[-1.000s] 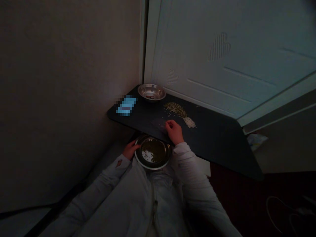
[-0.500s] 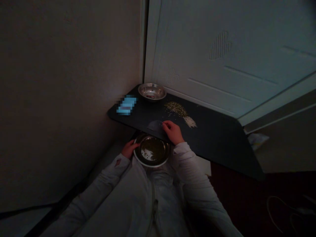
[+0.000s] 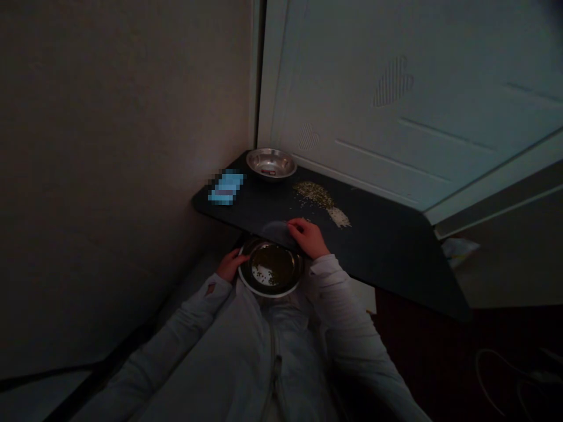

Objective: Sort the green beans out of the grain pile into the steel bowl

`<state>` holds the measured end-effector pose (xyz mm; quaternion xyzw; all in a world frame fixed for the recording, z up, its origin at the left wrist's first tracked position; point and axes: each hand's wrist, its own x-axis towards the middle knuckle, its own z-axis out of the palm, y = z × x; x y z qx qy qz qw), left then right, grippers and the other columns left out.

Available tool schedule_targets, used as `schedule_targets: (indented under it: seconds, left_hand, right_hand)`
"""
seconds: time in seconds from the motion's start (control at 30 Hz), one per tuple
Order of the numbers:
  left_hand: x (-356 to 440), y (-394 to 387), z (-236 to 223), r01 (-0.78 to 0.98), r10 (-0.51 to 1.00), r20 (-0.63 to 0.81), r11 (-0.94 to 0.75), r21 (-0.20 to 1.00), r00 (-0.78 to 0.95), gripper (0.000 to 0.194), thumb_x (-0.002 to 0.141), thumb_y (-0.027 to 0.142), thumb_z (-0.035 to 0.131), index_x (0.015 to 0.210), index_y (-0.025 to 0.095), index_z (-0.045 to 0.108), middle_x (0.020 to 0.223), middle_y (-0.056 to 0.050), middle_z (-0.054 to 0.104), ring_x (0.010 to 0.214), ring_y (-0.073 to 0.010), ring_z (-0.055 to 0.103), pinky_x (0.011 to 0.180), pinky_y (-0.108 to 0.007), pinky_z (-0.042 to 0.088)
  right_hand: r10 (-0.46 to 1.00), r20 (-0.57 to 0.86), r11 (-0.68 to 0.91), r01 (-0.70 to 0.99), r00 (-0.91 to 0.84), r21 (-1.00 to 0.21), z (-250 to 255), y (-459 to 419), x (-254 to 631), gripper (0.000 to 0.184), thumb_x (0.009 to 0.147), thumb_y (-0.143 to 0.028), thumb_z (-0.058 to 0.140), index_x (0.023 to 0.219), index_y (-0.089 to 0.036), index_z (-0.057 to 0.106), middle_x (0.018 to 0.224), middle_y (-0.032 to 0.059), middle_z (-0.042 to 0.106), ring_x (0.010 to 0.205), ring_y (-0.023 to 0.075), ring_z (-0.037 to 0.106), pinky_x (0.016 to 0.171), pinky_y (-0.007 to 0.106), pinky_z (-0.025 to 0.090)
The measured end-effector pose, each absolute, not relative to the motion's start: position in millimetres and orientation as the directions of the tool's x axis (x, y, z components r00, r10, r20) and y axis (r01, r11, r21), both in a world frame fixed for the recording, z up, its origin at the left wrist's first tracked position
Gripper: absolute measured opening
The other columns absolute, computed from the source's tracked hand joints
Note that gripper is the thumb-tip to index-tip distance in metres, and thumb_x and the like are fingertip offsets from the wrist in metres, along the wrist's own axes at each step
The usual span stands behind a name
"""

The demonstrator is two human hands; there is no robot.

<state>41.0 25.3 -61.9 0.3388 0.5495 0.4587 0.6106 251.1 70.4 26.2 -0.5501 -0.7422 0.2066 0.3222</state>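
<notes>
The door [image 3: 352, 88], pale and moulded with striped hearts, fills the right and meets a brownish wall [image 3: 123, 146] in the corner. A dark red floor [image 3: 422, 351] shows at the lower right. The table [image 3: 387, 252], black with rounded corners, reaches along the foot of the door. The person's light jacket [image 3: 211, 357] fills the bottom, its sleeves running up to both hands. The near bowl [image 3: 264, 292] sits in front of the person, its far side below the table's near edge; dark green grains [image 3: 279, 261] cover most of its bottom, with a bright bare patch showing on the person's side. The far bowl [image 3: 285, 166], shiny metal, stands at the table's back corner. The right hand [image 3: 308, 237] is over the near edge, fingers curled together beside a pale, see-through piece [image 3: 273, 227]; I cannot tell whether they pinch it. The left hand [image 3: 229, 266] clasps the near bowl's left rim, thumb inside. Beyond the right hand lies a mixed heap [image 3: 314, 192] of greenish and pale grains, with white grains [image 3: 339, 217] touching its right end. A blue oblong [image 3: 226, 187], blurred into squares, lies left of the far bowl, which contains a small reddish item [image 3: 268, 173].
</notes>
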Motion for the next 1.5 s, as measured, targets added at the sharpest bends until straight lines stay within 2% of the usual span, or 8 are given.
schedule_targets:
  seconds: [0.4,0.7,0.77,0.9,0.97,1.03,1.3,1.5]
  left_hand:
    - [42.0,25.8,-63.8,-0.195,0.933,-0.359,0.353,0.915,0.008,0.041,0.047,0.031,0.064,0.084,0.013,0.06,0.068,-0.003,0.065,0.068,-0.0207,0.058,0.066,-0.032,0.042]
    - [42.7,25.9,-65.7,-0.21,0.939,-0.342,0.337,0.918,0.012,0.04,0.048,0.031,0.064,0.083,0.013,0.06,0.067,-0.003,0.064,0.067,-0.0204,0.058,0.066,-0.032,0.041]
    - [42.2,26.3,-67.5,-0.218,0.938,-0.347,0.344,0.914,0.024,0.04,0.048,0.031,0.064,0.084,0.014,0.06,0.068,-0.003,0.065,0.068,-0.0205,0.058,0.066,-0.032,0.041]
    - [40.9,27.3,-69.0,-0.193,0.936,-0.351,0.349,0.917,0.023,0.038,0.049,0.03,0.063,0.084,0.014,0.06,0.066,-0.002,0.064,0.065,-0.0196,0.058,0.066,-0.032,0.041]
    - [40.5,27.5,-68.3,-0.177,0.937,-0.348,0.346,0.921,0.019,0.037,0.049,0.03,0.064,0.082,0.014,0.06,0.065,-0.002,0.064,0.064,-0.0192,0.058,0.066,-0.032,0.041]
    - [40.5,27.3,-66.7,-0.164,0.937,-0.348,0.344,0.924,0.006,0.036,0.048,0.03,0.064,0.08,0.014,0.061,0.065,-0.001,0.064,0.063,-0.0187,0.058,0.065,-0.031,0.041]
    - [43.2,25.5,-61.2,-0.199,0.929,-0.37,0.358,0.912,-0.027,0.035,0.046,0.029,0.065,0.077,0.015,0.062,0.063,0.0,0.064,0.061,-0.0176,0.058,0.063,-0.03,0.042]
    - [44.0,26.2,-65.0,-0.229,0.924,-0.383,0.372,0.9,-0.002,0.034,0.047,0.029,0.064,0.078,0.016,0.061,0.061,0.001,0.064,0.059,-0.0176,0.057,0.063,-0.031,0.042]
  right_hand:
    - [0.953,0.194,0.299,0.624,-0.233,-0.722,27.8,69.0,253.3,0.021,0.071,-0.033,0.042,0.076,-0.019,0.055,0.059,-0.0022,0.054,0.055,0.0095,0.049,0.053,0.021,0.036]
    - [0.956,0.165,0.268,0.5,-0.242,-0.823,27.4,68.8,252.9,0.017,0.069,-0.032,0.044,0.073,-0.019,0.053,0.058,-0.0026,0.052,0.055,0.0096,0.048,0.056,0.022,0.036]
    - [0.967,0.187,0.246,0.44,-0.174,-0.864,27.9,69.9,254.8,0.017,0.068,-0.033,0.045,0.072,-0.018,0.053,0.058,-0.0027,0.051,0.055,0.0094,0.047,0.055,0.021,0.036]
    - [0.958,0.23,0.166,0.318,0.173,-0.933,26.4,73.4,267.8,0.019,0.068,-0.034,0.042,0.073,-0.017,0.049,0.057,-0.0034,0.046,0.052,0.0087,0.043,0.051,0.02,0.034]
    - [0.927,0.224,0.126,0.313,0.301,-0.941,23.9,74.9,276.3,0.019,0.068,-0.034,0.042,0.073,-0.017,0.048,0.056,-0.0036,0.044,0.051,0.0085,0.041,0.05,0.021,0.034]
    - [0.905,0.234,0.097,0.365,0.354,-0.926,21.1,75.6,282.3,0.02,0.067,-0.034,0.042,0.072,-0.016,0.049,0.057,-0.0032,0.045,0.051,0.009,0.041,0.05,0.021,0.034]
    - [0.911,0.326,0.131,0.572,0.252,-0.81,20.6,72.8,275.9,0.025,0.07,-0.035,0.04,0.077,-0.015,0.053,0.065,0.0012,0.054,0.059,0.0115,0.047,0.057,0.024,0.036]
    - [0.94,0.301,0.173,0.541,0.157,-0.823,21.6,71.3,276.8,0.025,0.069,-0.037,0.041,0.075,-0.016,0.055,0.065,0.0005,0.055,0.06,0.0115,0.048,0.059,0.023,0.036]
